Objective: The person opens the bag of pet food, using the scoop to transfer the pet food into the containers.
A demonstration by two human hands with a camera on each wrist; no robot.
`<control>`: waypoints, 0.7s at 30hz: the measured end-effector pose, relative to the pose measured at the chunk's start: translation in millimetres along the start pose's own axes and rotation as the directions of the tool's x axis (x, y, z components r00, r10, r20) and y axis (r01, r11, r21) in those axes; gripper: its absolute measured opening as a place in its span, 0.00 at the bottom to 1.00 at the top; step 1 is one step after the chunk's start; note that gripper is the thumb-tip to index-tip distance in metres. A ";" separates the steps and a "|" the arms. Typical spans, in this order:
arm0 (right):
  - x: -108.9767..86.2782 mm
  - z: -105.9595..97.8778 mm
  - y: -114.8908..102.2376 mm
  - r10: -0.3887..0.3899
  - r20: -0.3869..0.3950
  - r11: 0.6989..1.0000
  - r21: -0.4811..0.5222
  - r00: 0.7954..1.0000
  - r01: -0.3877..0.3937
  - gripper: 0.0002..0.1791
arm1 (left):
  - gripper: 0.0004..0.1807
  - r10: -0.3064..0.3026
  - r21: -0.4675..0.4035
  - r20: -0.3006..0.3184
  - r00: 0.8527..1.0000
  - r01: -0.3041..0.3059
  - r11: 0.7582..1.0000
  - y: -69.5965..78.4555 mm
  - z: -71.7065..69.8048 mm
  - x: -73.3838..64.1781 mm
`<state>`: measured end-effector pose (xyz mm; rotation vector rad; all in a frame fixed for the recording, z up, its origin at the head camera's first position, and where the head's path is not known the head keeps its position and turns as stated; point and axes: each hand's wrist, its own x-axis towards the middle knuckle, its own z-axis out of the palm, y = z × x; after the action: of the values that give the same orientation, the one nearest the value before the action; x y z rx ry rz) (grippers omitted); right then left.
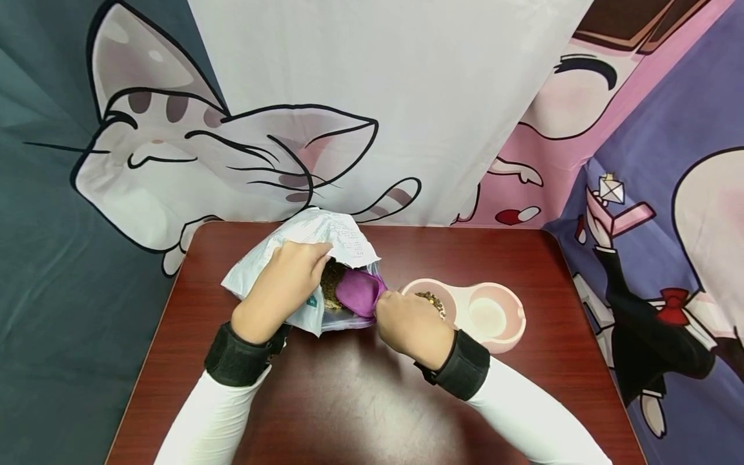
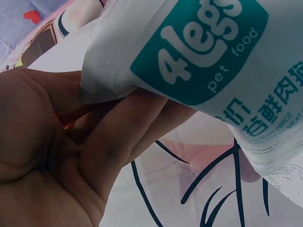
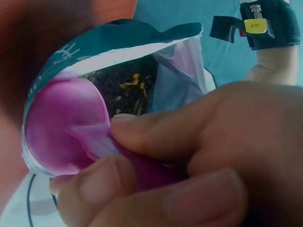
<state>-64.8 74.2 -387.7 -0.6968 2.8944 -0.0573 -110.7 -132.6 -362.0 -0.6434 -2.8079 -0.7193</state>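
Note:
A white and teal pet food bag (image 1: 308,232) lies on the table, its mouth turned toward the right. My left hand (image 1: 293,274) pinches the bag's upper edge between thumb and fingers; the left wrist view shows the printed "4Legs" label (image 2: 203,52) close by. In my right hand (image 1: 413,323) is the handle of a purple scoop (image 1: 360,292), whose bowl sits inside the bag's mouth. Brown kibble (image 3: 130,90) with some yellow bits shows behind the scoop in the right wrist view. The scoop's bowl (image 3: 66,123) holds no visible kibble.
Right of the bag stands a pale pink double bowl (image 1: 514,316). Kibble (image 1: 431,302) lies in its left cup, partly hidden by my right hand. Beneath everything is a reddish-brown table (image 1: 349,407), with a cat-printed cloth (image 1: 407,77) hanging along its back edge.

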 end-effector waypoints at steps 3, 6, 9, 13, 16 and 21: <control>7.5 4.1 0.6 -0.002 0.037 1.000 0.007 0.999 0.002 0.06 | 0.12 -0.002 0.000 -0.001 1.000 0.002 1.000 -0.6 0.2 0.1; 15.0 8.6 2.3 0.014 0.089 1.000 0.022 0.996 -0.016 0.07 | 0.11 -0.002 0.005 0.001 1.000 0.002 1.000 -1.3 0.2 0.4; 19.3 12.5 3.9 0.047 0.122 0.996 0.067 0.991 -0.056 0.07 | 0.10 0.005 0.005 -0.002 1.000 -0.005 1.000 -1.1 0.6 0.9; 21.9 19.6 5.0 0.091 0.132 0.985 0.132 0.987 -0.108 0.11 | 0.09 0.018 0.005 0.002 1.000 -0.018 1.000 -0.1 1.7 1.5; 25.1 25.8 4.6 0.099 0.129 0.981 0.155 0.987 -0.118 0.15 | 0.10 0.010 0.006 0.004 1.000 -0.010 1.000 -0.3 2.0 1.0; 29.5 31.5 3.5 0.108 0.114 0.978 0.165 0.988 -0.126 0.17 | 0.10 0.001 0.004 0.002 1.000 -0.001 1.000 -0.9 1.7 0.3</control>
<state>-87.0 63.9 -423.5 -0.4825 2.7814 -0.2456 -111.5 -132.4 -363.8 -0.6442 -2.8098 -0.7126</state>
